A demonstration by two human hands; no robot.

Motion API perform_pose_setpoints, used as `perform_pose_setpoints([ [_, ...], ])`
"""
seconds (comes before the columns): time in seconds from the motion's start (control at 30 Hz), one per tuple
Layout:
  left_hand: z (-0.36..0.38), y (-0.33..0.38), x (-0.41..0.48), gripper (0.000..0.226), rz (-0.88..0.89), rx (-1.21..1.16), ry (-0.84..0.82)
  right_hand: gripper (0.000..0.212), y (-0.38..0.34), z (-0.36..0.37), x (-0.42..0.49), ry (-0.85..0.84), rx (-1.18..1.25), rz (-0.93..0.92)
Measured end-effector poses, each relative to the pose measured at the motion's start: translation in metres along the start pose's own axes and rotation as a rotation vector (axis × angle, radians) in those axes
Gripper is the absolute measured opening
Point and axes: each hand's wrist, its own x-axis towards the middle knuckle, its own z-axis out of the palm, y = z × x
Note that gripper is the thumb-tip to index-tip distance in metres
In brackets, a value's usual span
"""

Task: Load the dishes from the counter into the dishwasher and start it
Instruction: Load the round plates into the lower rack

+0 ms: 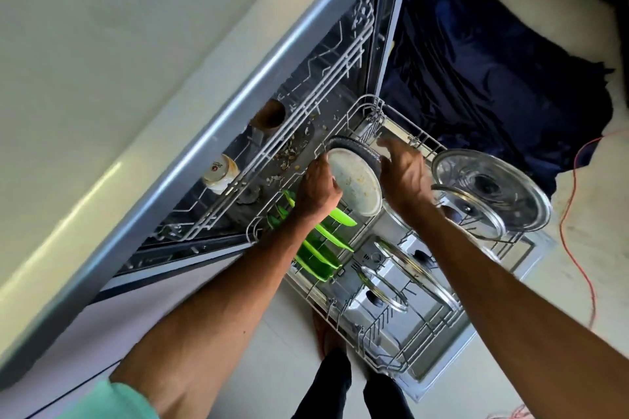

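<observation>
The dishwasher's lower rack [343, 313] is pulled out over the open door. A dirty steel plate [355, 182] stands on edge near the rack's far end, in front of a dark-rimmed dish [360, 146]. My left hand [318, 189] grips the plate's left edge. My right hand [403, 177] holds its right side, fingers curled over the rim. Green plates [320, 257] stand in the rack's left slots. Glass lids [490, 189] lean along the right side.
Above the lower rack, the upper rack [289, 133] holds a glass jar [219, 173] and a brown cup [270, 114]. Food scraps lie on the tub floor. A dark blue cloth [476, 61] and an orange cable [578, 248] lie on the floor to the right. The counter [102, 61] runs left.
</observation>
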Motion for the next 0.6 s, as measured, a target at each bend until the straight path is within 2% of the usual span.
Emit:
perform_pose_setpoints([
  [0.1,-0.024,0.010,-0.042,0.055,0.041,-0.028,0.078,0.023,-0.032,-0.026,-0.026,0.019,0.033,-0.074],
  [0.23,-0.086,0.028,-0.124,0.053,0.035,-0.064,0.087,0.023,-0.098,-0.079,-0.076,-0.084,0.109,-0.137],
  [0.27,-0.101,0.034,-0.143,0.051,0.015,-0.062,0.072,0.023,-0.115,-0.093,-0.089,-0.122,0.116,-0.135],
  [0.37,-0.163,0.046,-0.218,0.035,-0.079,-0.114,0.022,0.039,-0.180,-0.135,-0.131,-0.179,0.116,-0.198],
  [0.43,-0.196,0.047,-0.264,0.036,-0.119,-0.150,0.010,0.044,-0.222,-0.155,-0.159,-0.180,0.077,-0.262],
  [0.47,-0.216,0.046,-0.290,0.035,-0.133,-0.145,0.022,0.040,-0.244,-0.160,-0.174,-0.188,0.085,-0.303],
  [0.6,-0.264,0.020,-0.381,0.033,-0.314,-0.158,0.085,0.036,-0.325,-0.174,-0.221,-0.429,0.173,-0.390],
])
